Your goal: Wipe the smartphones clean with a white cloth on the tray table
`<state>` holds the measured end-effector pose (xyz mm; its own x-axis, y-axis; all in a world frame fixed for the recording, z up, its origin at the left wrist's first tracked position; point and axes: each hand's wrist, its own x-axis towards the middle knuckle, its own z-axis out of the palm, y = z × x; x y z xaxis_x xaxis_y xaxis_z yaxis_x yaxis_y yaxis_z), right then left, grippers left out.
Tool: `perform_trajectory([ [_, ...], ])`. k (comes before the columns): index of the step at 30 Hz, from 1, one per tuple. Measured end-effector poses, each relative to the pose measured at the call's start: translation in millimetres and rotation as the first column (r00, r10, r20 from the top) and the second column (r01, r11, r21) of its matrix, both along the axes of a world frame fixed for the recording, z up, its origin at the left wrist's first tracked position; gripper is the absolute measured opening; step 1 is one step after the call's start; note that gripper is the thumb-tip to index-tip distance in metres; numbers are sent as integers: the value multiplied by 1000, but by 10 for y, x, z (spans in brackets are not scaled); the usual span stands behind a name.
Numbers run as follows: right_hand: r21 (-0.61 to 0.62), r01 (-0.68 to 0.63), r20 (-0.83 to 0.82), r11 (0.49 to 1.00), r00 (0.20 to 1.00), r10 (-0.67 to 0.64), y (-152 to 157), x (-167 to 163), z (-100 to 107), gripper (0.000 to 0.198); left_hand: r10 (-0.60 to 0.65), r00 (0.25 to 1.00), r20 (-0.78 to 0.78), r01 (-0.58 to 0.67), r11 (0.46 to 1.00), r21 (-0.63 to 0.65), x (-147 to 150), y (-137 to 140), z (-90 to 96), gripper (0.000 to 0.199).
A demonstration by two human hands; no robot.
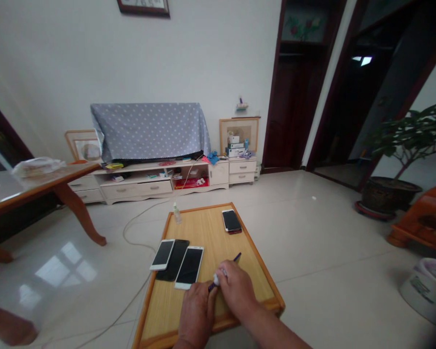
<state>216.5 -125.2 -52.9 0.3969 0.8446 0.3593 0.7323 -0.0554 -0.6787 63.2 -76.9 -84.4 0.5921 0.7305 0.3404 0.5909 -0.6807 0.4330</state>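
Left hand (pixel 196 310) grips a purple pen-like rod (pixel 237 257) above the near end of the wooden table (pixel 210 220). From the left I see a white smartphone (pixel 163 254), a black slab (pixel 176 261) partly beneath it, a second white smartphone (pixel 189 266), then the right hand (pixel 237 287) pinching a white wad (pixel 216 278) against the rod, and a third smartphone (pixel 231 220) near the far right corner.

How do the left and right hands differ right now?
The left hand is at the near end of the dark item; the right hand is farther along, with the item's far end showing beyond it.
The right hand pinches a white wad; no wad shows in the left hand.
The right hand reaches farther forward than the left hand.
Both are bare and close together.
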Motion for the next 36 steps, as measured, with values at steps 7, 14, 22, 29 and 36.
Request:
perform_trajectory([
  [7,-16,-11,-36,1000,999,11,-2,7,43,17,-8,1000,16,8,1000,-19,6,-6,14,30],
  [14,-3,194,-56,981,979,-194,86,524,64,20,5,1000,17,-4,998,-60,8,-18,26,33],
  [22,-35,-74,25,997,997,75,-34,-230,16,16,12,1000,-18,-12,1000,7,9,-13,12,32],
  [29,-41,229,-50,973,972,-231,102,630,118,20,-5,1000,19,5,1000,-1,24,-16,43,32],
  [36,-42,-51,8,998,999,52,-47,-139,56,16,10,1000,4,-10,1000,21,18,1,-11,36],
])
